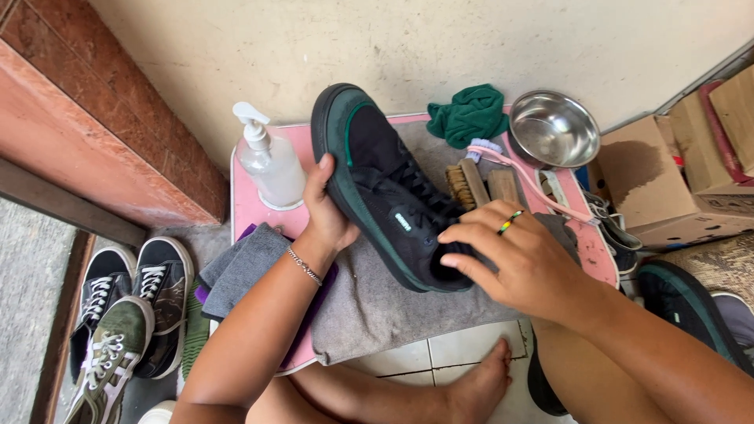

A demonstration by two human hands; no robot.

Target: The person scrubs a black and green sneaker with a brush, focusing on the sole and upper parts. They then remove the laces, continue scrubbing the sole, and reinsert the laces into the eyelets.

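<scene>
A black sneaker with dark green trim (377,184) is held tilted above a small pink table (247,208) covered by a grey towel (377,310). My left hand (326,208) grips the sneaker's sole edge near the toe. My right hand (514,259), wearing a coloured ring, rests at the heel opening with fingers reaching into the shoe. Behind the sneaker lie wooden brushes (471,184) and a pink toothbrush (522,177).
A clear pump bottle (271,165) stands at the table's back left. A green cloth (469,114) and a steel bowl (554,129) sit at the back right. Several sneakers (129,314) lie on the floor at left; cardboard boxes (667,177) and another shoe (679,302) at right.
</scene>
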